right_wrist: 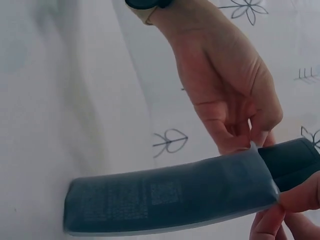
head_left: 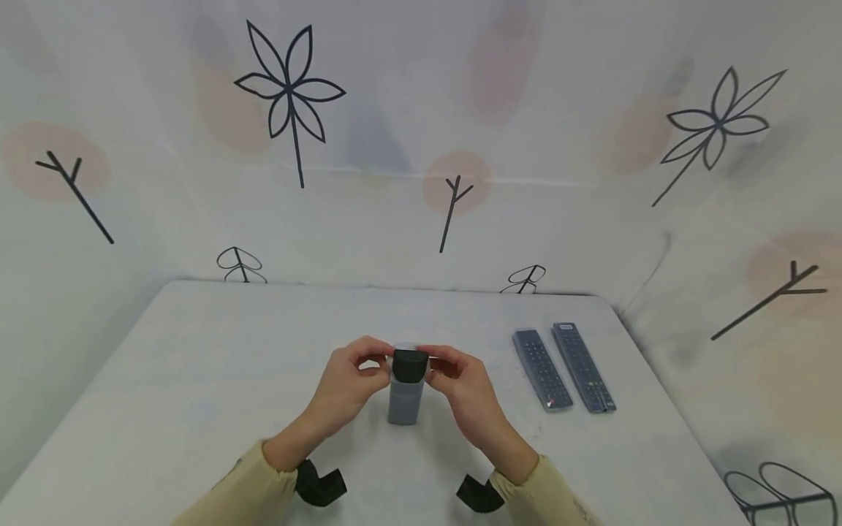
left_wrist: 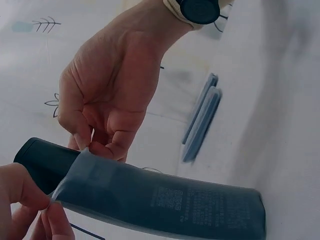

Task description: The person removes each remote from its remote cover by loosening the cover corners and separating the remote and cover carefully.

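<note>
A dark remote control (head_left: pixel 409 367) stands on end at the middle of the white table, its lower part inside a translucent sleeve (head_left: pixel 404 403). The bare dark top sticks out of the sleeve's mouth. Through the film, a printed label (left_wrist: pixel 212 207) with a square code shows in both wrist views. My left hand (head_left: pixel 347 380) pinches one edge of the sleeve's mouth between thumb and fingers. On the opposite edge, my right hand (head_left: pixel 465 391) pinches the film in the same way.
Two more remotes lie side by side at the right of the table: a shorter one (head_left: pixel 542 369) and a longer one (head_left: pixel 583 367). A pale wall (head_left: pixel 388 241) with drawn flowers and twigs rises behind the table's back edge.
</note>
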